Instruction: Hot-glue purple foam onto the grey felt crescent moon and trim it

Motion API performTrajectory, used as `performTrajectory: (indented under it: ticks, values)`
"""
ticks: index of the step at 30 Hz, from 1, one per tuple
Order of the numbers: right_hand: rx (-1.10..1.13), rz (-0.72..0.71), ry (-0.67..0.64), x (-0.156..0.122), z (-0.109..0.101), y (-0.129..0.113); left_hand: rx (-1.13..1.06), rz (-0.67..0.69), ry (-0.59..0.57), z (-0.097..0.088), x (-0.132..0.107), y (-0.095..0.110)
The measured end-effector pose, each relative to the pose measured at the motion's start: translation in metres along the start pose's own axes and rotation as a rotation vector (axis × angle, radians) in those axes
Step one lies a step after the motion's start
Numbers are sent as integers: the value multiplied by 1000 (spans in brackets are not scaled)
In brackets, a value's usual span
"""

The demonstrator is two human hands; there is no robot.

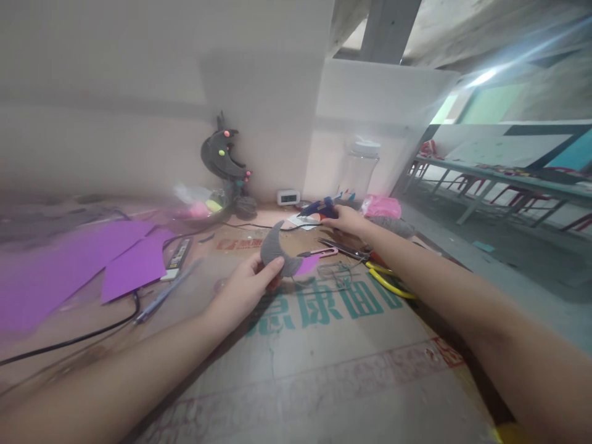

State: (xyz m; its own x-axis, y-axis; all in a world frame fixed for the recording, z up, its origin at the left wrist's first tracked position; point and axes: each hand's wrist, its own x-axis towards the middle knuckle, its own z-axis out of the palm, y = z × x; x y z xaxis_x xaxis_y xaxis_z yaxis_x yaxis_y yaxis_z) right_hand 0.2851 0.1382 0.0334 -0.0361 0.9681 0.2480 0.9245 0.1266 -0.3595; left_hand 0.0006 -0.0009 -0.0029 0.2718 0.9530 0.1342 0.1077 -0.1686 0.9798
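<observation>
My left hand (252, 277) is closed on a crescent moon shape (274, 245) wound with grey yarn, the thumb lying across its face. At the lower tip of the crescent, a stretch of bare purple (308, 265) shows beyond the yarn. My right hand (345, 221) reaches to the back of the table, its fingers around a dark blue glue gun (319, 208). The gun's nozzle points left over a small white sheet (303, 222). Loose grey yarn (340, 276) lies on the printed cardboard (351, 345) beneath my hands.
Purple sheets (134, 265), a pen (166, 293) and a black cord (69, 338) lie left. A decorated dark moon (222, 154) stands behind, near a small clock (288, 197) and a clear jar (361, 166). Yellow-handled pliers (391, 282), scissors (345, 248) and a pink cutter (326, 252) lie right.
</observation>
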Motion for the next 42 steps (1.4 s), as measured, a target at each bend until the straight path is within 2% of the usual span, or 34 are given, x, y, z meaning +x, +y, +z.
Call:
performTrajectory:
  ticks: [6, 11, 16, 20, 23, 26, 32, 42]
  values:
    - [65, 84, 2, 4, 1, -12, 2, -9, 12, 1, 0, 4]
    - [173, 114, 29, -16, -22, -18, 24, -2, 24, 1, -1, 5]
    - [334, 49, 43, -67, -42, -30, 16, -4, 32, 1, -1, 4]
    - [546, -63, 136, -118, -40, -36, 0, -8, 49, 2, -2, 7]
    - [452, -110, 127, -150, -33, -39, -26, -18, 62, 2, -2, 9]
    - [434, -245, 78, -171, -26, -44, -79, -36, 62, 1, 0, 8]
    - [430, -321, -25, -180, -19, -51, -98, -30, 60, -2, 3, 3]
    - [298, -342, 34, -179, -12, -47, -118, -63, 56, -1, 2, 11]
